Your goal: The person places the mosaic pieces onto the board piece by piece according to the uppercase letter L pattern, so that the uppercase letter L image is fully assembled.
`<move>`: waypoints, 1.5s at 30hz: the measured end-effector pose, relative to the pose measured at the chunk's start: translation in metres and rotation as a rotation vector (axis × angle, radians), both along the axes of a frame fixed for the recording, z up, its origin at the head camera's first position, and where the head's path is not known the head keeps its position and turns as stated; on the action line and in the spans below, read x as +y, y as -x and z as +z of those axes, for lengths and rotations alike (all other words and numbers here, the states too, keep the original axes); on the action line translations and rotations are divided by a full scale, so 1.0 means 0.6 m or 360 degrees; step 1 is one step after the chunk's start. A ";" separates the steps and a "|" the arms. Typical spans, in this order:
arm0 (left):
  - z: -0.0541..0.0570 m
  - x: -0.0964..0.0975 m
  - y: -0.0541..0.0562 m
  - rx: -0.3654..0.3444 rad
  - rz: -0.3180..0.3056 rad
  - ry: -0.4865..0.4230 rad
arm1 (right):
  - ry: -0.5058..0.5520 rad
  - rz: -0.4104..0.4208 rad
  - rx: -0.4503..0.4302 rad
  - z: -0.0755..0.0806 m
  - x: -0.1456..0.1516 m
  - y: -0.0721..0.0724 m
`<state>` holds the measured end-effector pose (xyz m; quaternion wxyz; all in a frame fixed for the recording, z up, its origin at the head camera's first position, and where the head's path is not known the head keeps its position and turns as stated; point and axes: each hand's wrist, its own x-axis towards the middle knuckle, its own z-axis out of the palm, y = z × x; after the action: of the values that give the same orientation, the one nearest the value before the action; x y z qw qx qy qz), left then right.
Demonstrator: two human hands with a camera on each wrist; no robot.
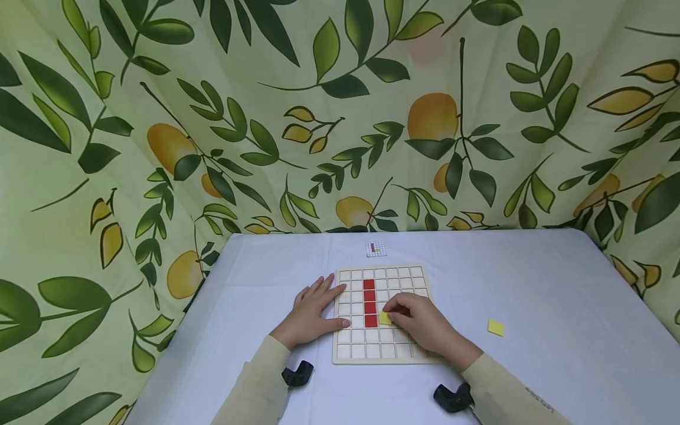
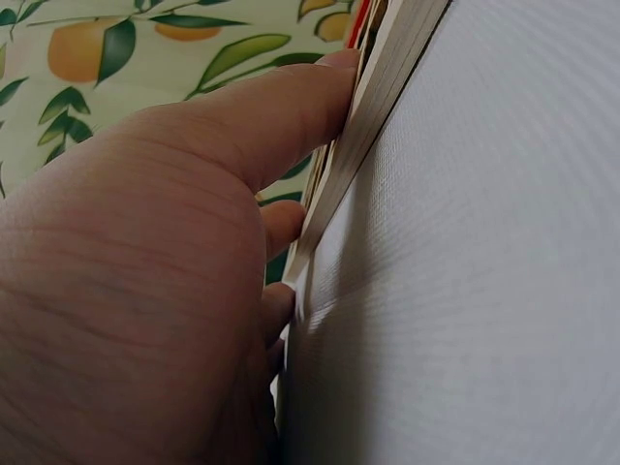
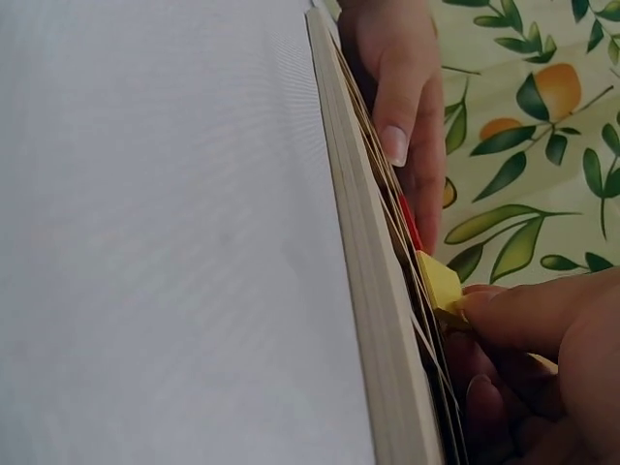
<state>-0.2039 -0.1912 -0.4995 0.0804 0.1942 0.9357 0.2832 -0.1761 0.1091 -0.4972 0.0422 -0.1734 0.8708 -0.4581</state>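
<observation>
A wooden grid board with white square cells lies on the table. Four stacked cells are not counted here; a column of several red square tiles runs down its left-centre part. My right hand pinches a yellow square tile between thumb and fingers, low over the board just right of the lowest red tile; in the right wrist view the tile is tilted. My left hand rests at the board's left edge, fingers spread, with thumb and fingertips on the frame.
Another yellow tile lies on the white tablecloth right of the board. Behind the board is a small card printed with a grid, a red column and a yellow part. A leaf-patterned curtain hangs behind the table.
</observation>
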 end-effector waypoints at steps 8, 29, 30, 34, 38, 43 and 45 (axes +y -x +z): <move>0.000 0.000 -0.001 -0.0001 0.0005 -0.0009 | -0.0010 0.0099 0.0050 -0.001 0.007 -0.003; 0.000 0.001 -0.001 -0.0007 0.0008 0.0002 | 0.0225 0.0087 -0.0120 0.029 0.048 -0.007; 0.000 0.001 -0.001 -0.0006 0.0008 0.0003 | 0.0244 0.0085 -0.0122 0.030 0.054 -0.008; 0.002 0.002 -0.002 -0.0004 0.0004 0.0001 | 0.0318 0.0070 -0.0132 0.029 0.082 -0.010; 0.004 0.002 -0.003 -0.0006 0.0003 -0.0001 | 0.0413 0.0055 -0.0106 0.029 0.113 -0.013; 0.001 0.001 -0.001 0.0001 0.0010 0.0009 | 0.0472 0.0068 0.0007 0.035 0.153 -0.016; 0.001 0.001 0.000 0.0002 0.0012 0.0008 | 0.0487 0.0066 0.0050 0.036 0.169 -0.016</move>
<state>-0.2038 -0.1907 -0.4990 0.0794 0.1908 0.9371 0.2812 -0.1666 0.2107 -0.4757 0.0112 -0.2028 0.7876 -0.5818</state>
